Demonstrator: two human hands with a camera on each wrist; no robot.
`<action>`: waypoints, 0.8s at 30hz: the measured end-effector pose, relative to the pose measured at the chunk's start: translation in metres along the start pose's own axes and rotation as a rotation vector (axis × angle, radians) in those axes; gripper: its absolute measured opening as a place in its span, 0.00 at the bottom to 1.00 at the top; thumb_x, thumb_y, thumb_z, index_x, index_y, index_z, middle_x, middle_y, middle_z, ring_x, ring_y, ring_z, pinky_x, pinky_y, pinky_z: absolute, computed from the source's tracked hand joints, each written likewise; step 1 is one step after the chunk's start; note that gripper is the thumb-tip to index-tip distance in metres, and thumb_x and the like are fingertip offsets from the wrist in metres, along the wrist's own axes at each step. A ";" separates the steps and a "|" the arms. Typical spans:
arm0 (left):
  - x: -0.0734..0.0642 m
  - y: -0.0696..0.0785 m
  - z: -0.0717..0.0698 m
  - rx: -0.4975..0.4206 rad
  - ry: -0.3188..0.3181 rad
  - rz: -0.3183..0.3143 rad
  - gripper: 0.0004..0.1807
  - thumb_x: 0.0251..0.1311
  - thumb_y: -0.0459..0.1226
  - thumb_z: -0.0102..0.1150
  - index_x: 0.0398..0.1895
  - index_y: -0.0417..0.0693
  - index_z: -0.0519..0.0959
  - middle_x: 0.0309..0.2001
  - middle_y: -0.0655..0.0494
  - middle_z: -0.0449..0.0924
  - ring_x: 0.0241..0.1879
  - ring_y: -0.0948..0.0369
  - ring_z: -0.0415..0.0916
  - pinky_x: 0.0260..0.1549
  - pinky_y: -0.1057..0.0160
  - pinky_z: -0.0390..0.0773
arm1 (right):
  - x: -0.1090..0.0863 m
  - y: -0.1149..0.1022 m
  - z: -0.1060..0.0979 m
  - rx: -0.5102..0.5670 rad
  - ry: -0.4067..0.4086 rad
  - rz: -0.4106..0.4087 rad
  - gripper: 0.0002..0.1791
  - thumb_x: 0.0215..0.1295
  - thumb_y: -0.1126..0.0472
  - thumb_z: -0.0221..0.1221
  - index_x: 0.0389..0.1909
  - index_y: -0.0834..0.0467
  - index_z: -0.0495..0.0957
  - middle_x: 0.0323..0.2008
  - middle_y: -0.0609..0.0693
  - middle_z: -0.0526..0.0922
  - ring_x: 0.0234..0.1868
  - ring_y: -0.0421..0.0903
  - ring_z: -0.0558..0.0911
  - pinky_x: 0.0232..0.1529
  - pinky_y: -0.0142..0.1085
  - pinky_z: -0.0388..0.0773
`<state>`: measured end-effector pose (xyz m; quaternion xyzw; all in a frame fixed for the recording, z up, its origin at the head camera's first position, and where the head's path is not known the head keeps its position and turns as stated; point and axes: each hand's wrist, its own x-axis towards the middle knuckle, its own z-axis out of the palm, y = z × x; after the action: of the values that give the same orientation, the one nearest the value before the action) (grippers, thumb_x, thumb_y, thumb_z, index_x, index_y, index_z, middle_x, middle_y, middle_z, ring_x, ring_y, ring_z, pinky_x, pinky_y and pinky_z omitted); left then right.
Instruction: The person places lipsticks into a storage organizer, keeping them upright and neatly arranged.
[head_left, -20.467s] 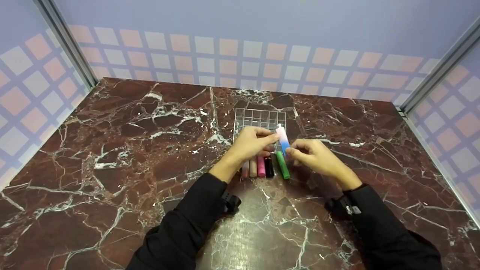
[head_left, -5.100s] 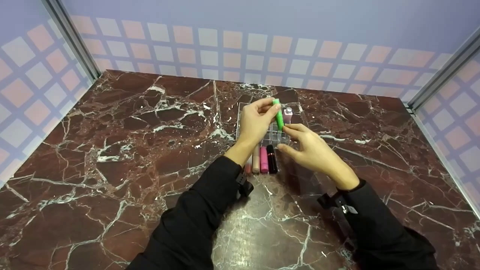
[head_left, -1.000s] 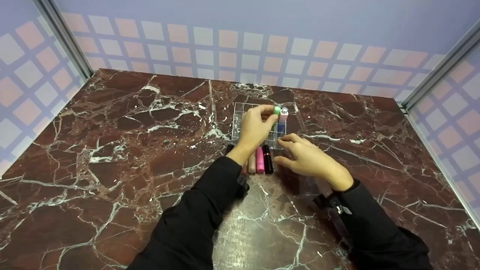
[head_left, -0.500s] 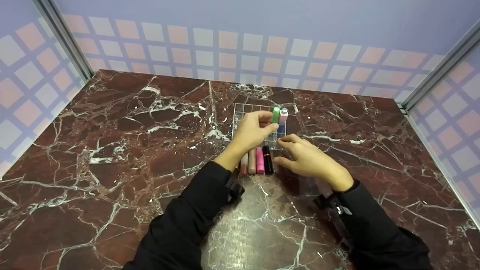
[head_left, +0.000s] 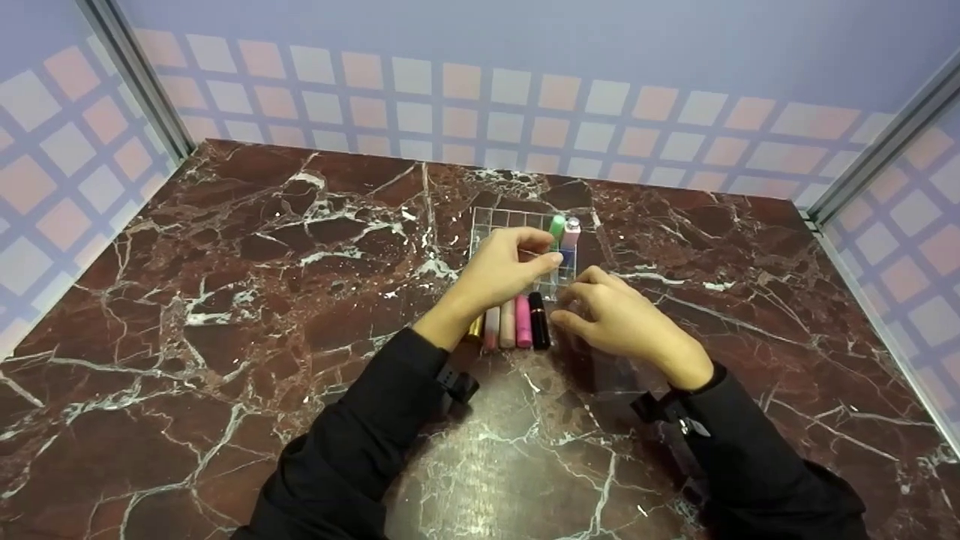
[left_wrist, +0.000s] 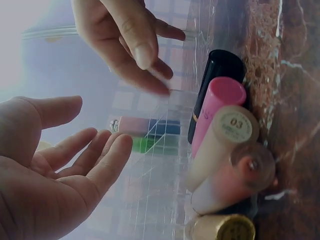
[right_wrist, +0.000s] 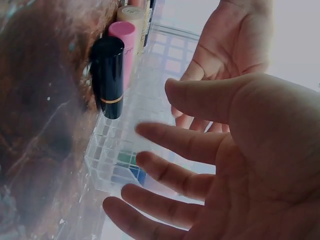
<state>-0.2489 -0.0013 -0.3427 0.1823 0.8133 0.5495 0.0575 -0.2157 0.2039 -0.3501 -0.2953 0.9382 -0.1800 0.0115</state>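
In the head view my left hand [head_left: 499,270] hovers over the clear compartment organizer [head_left: 517,218], fingers apart and holding nothing. Just beyond its fingertips a green tube [head_left: 557,223] stands in a right-hand compartment. Beside that stands a pink-to-blue tube [head_left: 571,234] with a jewelled top. My right hand [head_left: 622,319] is by the organizer's near right corner, its palm bare in the right wrist view. Closest to it lies a black lipstick tube [head_left: 538,322] with a gold band, then a pink tube [head_left: 523,322] and a beige tube [left_wrist: 235,122] marked 03.
Left of the beige tube lie a clear tube with reddish contents [head_left: 492,330] and a gold-capped tube [left_wrist: 235,230], all in a row before the organizer. The marbled tabletop [head_left: 300,420] runs back to a tiled-pattern wall [head_left: 517,120].
The green tube went from my left fingers into the organizer beside the pink-to-blue one. My left hand has let go and drawn back toward me; the right fingers have drawn off the organizer's corner.
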 end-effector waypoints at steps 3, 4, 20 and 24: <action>-0.001 -0.001 -0.002 -0.007 -0.003 -0.012 0.22 0.71 0.40 0.63 0.64 0.39 0.78 0.59 0.48 0.82 0.56 0.55 0.78 0.61 0.58 0.77 | 0.000 -0.002 -0.001 0.013 -0.031 0.028 0.13 0.73 0.53 0.64 0.41 0.60 0.84 0.38 0.53 0.82 0.37 0.48 0.80 0.43 0.49 0.82; -0.001 -0.001 -0.003 -0.013 -0.004 -0.018 0.22 0.71 0.40 0.63 0.63 0.39 0.78 0.58 0.48 0.82 0.56 0.55 0.78 0.60 0.58 0.77 | 0.000 -0.002 -0.001 0.015 -0.048 0.034 0.13 0.73 0.52 0.63 0.39 0.59 0.84 0.35 0.51 0.82 0.33 0.46 0.80 0.40 0.48 0.83; -0.003 -0.006 0.004 -0.123 -0.053 -0.101 0.18 0.71 0.38 0.63 0.59 0.37 0.80 0.45 0.49 0.84 0.42 0.46 0.82 0.46 0.50 0.86 | 0.004 -0.004 0.019 0.005 -0.241 0.065 0.31 0.68 0.33 0.61 0.13 0.49 0.70 0.10 0.38 0.68 0.12 0.36 0.66 0.15 0.32 0.66; -0.002 -0.008 0.006 -0.081 -0.081 -0.136 0.18 0.71 0.40 0.64 0.58 0.39 0.81 0.46 0.46 0.85 0.38 0.53 0.82 0.42 0.58 0.86 | 0.004 -0.003 0.023 -0.004 -0.241 0.065 0.31 0.67 0.33 0.63 0.13 0.49 0.70 0.10 0.38 0.68 0.11 0.36 0.66 0.15 0.32 0.66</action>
<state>-0.2468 0.0007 -0.3524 0.1463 0.7980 0.5688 0.1350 -0.2144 0.1917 -0.3705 -0.2842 0.9395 -0.1409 0.1296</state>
